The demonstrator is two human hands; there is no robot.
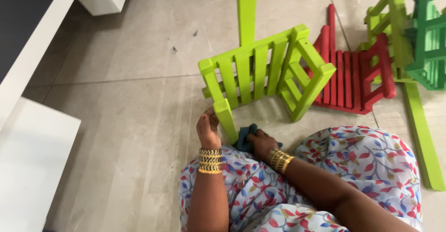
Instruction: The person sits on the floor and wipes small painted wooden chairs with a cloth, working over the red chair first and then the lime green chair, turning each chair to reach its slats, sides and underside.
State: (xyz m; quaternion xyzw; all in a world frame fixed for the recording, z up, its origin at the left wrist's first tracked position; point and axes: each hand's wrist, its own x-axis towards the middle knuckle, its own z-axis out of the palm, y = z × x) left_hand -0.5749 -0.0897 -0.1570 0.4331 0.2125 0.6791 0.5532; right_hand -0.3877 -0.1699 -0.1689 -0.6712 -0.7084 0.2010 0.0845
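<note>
My left hand grips the near leg of the lime-green chair lying on its side; my right hand, just right, presses a dark cloth against it.

No packages, labels, signs or screens show anywhere in this view; nothing printed or boxed lies on the floor or beside the furniture at the edges.

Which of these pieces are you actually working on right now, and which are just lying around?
In hand:
lime-green slatted chair, gripped by left hand
dark cloth, under right hand

Lying about:
red slatted chair
dark green chair
loose green plank
white furniture
</note>
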